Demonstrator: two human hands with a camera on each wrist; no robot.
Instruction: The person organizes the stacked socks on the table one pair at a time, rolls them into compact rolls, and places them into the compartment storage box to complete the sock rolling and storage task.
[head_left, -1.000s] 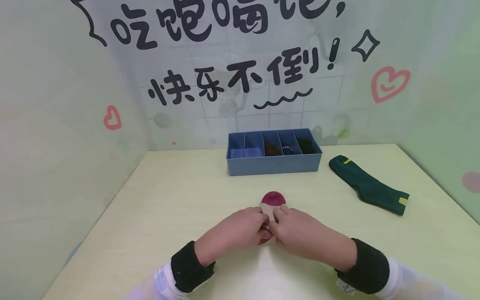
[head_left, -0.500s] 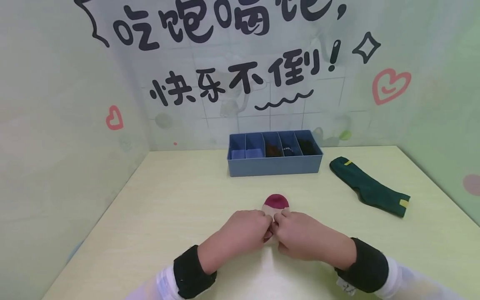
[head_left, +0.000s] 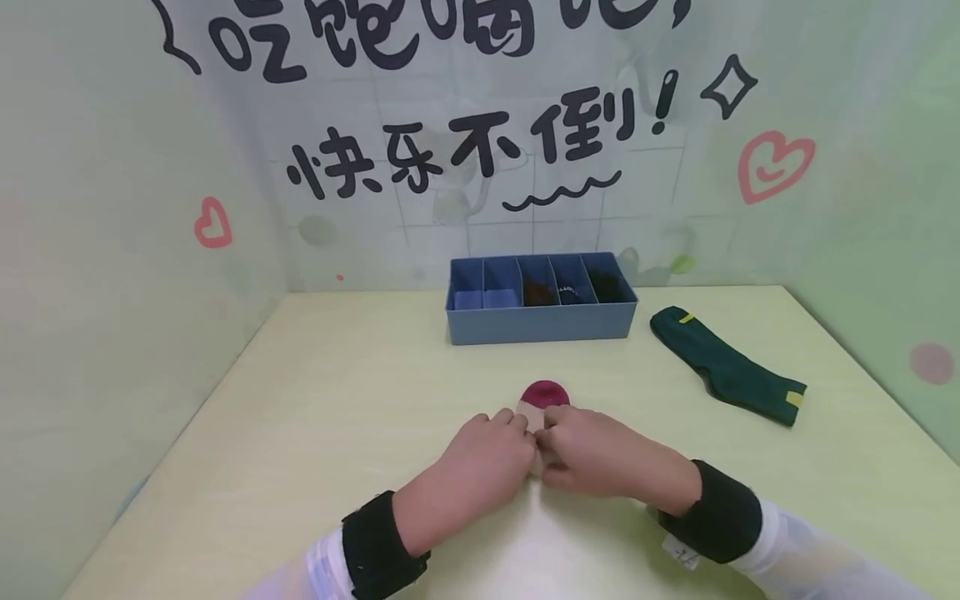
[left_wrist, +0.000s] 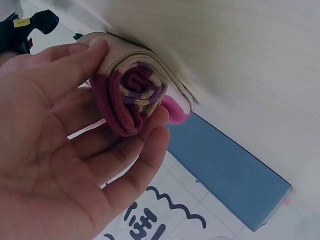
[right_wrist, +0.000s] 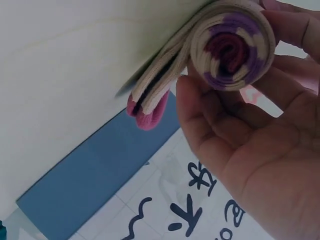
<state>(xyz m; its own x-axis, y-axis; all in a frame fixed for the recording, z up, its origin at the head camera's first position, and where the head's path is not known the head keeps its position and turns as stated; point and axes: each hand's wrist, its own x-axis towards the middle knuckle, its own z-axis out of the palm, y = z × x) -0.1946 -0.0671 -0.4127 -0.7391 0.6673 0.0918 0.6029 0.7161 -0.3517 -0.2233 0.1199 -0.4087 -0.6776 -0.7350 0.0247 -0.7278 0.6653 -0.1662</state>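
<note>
A cream sock with a dark pink toe lies on the table between my hands, its near part wound into a roll. Spiral layers of cream, purple and dark red show at the end of the rolled sock in the right wrist view. My left hand holds the roll from the left, its thumb on top and fingers curled beneath in the left wrist view. From the other side, my right hand grips the same roll with bent fingers. The toe end stays flat and points away from me.
A blue box with several compartments stands at the back; dark bundles fill the right-hand ones, the left two look bare. To its right lies a dark green sock with yellow marks. Printed wall sheets enclose the table.
The roll has progressed toward the toe, and the dark red patch by my left fingers has gone from the head view. My left hand has turned slightly, fingers higher over the roll.
</note>
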